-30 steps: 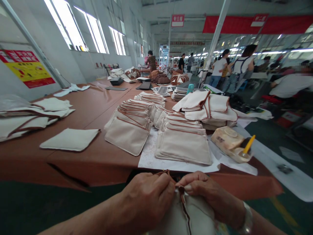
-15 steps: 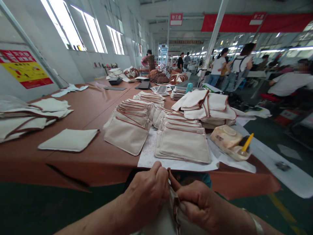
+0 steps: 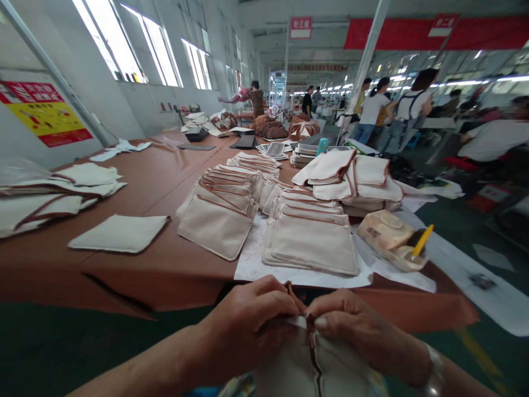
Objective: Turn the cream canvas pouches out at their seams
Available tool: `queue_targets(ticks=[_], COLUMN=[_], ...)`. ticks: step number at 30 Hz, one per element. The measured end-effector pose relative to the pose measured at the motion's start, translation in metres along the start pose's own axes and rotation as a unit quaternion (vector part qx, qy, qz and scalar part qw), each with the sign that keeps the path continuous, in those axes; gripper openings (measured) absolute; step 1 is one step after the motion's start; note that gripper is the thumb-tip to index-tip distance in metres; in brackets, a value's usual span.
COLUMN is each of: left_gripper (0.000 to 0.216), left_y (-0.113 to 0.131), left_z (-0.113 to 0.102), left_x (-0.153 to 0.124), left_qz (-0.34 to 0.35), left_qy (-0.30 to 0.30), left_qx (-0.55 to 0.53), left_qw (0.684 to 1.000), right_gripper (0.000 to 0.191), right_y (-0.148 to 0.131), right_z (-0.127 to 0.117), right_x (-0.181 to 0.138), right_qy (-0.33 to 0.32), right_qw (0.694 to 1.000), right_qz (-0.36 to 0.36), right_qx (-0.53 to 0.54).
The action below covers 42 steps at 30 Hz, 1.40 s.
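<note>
Low in the head view, my left hand (image 3: 248, 325) and my right hand (image 3: 355, 328) both pinch the top edge of a cream canvas pouch (image 3: 318, 369) with brown trim. The thumbs meet at the brown seam in the middle, just below the table's near edge. My fingers are curled tight on the fabric. Much of the pouch is cut off by the bottom of the picture. Right behind my hands lies a stack of finished cream pouches (image 3: 312, 242) on white paper.
A long brown table (image 3: 136, 275) carries overlapping rows of pouches (image 3: 219, 212), a single flat piece (image 3: 119, 232), folded stacks (image 3: 353, 179), fabric at the left (image 3: 41, 193), and a tan container with a yellow-handled tool (image 3: 392, 240). Several people stand at the far right.
My hands have shifted along the pouch's top edge. The right hand rose and its thumb moved back to the seam, and the fabric below is spread wider than half a second ago.
</note>
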<state>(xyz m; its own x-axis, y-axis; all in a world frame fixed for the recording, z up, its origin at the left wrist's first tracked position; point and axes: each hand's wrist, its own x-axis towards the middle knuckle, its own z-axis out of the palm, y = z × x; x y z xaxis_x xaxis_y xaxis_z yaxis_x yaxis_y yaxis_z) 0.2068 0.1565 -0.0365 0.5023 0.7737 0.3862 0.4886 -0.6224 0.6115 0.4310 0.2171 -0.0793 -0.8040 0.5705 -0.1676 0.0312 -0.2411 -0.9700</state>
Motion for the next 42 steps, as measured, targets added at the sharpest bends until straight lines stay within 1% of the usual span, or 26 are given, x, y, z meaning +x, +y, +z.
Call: queue_targets(ticks=[3, 6, 7, 8, 10, 11, 13, 15, 17, 19, 22, 25, 27, 29, 32, 36, 39, 42], left_gripper=[0.016, 0.01, 0.007, 0.01, 0.019, 0.025, 0.039, 0.051, 0.056, 0.056, 0.054, 0.051, 0.048, 0.045, 0.041, 0.031, 0.021, 0.01], left_y=[0.004, 0.009, 0.011, 0.012, 0.015, 0.016, 0.017, 0.016, 0.014, 0.011, 0.009, 0.011, 0.012, 0.013, 0.013, 0.013, 0.014, 0.016], left_z=[-0.004, -0.006, -0.005, -0.005, -0.006, -0.007, -0.01, -0.013, -0.013, -0.011, -0.008, -0.006, -0.006, -0.007, -0.007, -0.006, -0.006, -0.007], left_x=[0.002, 0.002, 0.002, 0.002, 0.003, 0.005, 0.009, 0.012, 0.013, 0.012, 0.01, 0.01, 0.011, 0.01, 0.008, 0.006, 0.007, 0.01], left_qz=[0.012, -0.014, -0.037, -0.069, -0.154, -0.199, -0.27, -0.309, -0.33, -0.349, -0.373, -0.383, -0.386, -0.388, -0.39, -0.387, -0.364, -0.339], left_qy=[-0.004, -0.013, -0.011, -0.005, 0.006, 0.001, -0.029, -0.07, -0.1, -0.109, -0.107, -0.098, -0.092, -0.089, -0.085, -0.074, -0.062, -0.083], left_qx=[-0.062, -0.125, -0.145, -0.166, -0.2, -0.215, -0.234, -0.242, -0.266, -0.304, -0.37, -0.433, -0.465, -0.483, -0.492, -0.486, -0.469, -0.435], left_qw=[0.998, 0.992, 0.989, 0.984, 0.968, 0.956, 0.934, 0.917, 0.9, 0.88, 0.845, 0.81, 0.792, 0.78, 0.774, 0.78, 0.802, 0.83], right_gripper=[0.025, 0.024, 0.024, 0.025, 0.026, 0.027, 0.03, 0.03, 0.03, 0.029, 0.029, 0.03, 0.031, 0.031, 0.031, 0.028, 0.026, 0.026], right_y=[-0.002, -0.002, -0.003, -0.004, -0.007, -0.008, -0.01, -0.012, -0.012, -0.012, -0.012, -0.011, -0.011, -0.011, -0.013, -0.013, -0.008, -0.005], right_z=[-0.001, -0.002, -0.002, -0.002, -0.003, -0.003, -0.002, -0.002, 0.0, 0.001, 0.001, 0.0, 0.0, 0.0, 0.0, 0.001, 0.002, 0.002], right_x=[0.001, 0.002, 0.002, 0.002, 0.001, 0.001, 0.001, 0.001, 0.001, 0.001, 0.002, 0.002, 0.003, 0.003, 0.002, 0.002, 0.004, 0.005], right_qy=[0.03, 0.031, 0.026, 0.018, 0.001, -0.006, -0.015, -0.016, -0.011, -0.001, 0.0, -0.007, -0.008, -0.011, -0.015, -0.014, -0.008, -0.007], right_qw=[0.999, 0.999, 1.0, 0.999, 0.996, 0.993, 0.988, 0.984, 0.981, 0.98, 0.984, 0.985, 0.984, 0.983, 0.982, 0.983, 0.985, 0.986], right_qz=[0.02, 0.008, -0.007, -0.027, -0.072, -0.09, -0.114, -0.124, -0.123, -0.111, -0.093, -0.093, -0.099, -0.103, -0.099, -0.095, -0.097, -0.1], right_qx=[0.027, 0.009, -0.006, -0.022, -0.058, -0.074, -0.102, -0.128, -0.149, -0.164, -0.154, -0.146, -0.148, -0.151, -0.158, -0.158, -0.146, -0.132])
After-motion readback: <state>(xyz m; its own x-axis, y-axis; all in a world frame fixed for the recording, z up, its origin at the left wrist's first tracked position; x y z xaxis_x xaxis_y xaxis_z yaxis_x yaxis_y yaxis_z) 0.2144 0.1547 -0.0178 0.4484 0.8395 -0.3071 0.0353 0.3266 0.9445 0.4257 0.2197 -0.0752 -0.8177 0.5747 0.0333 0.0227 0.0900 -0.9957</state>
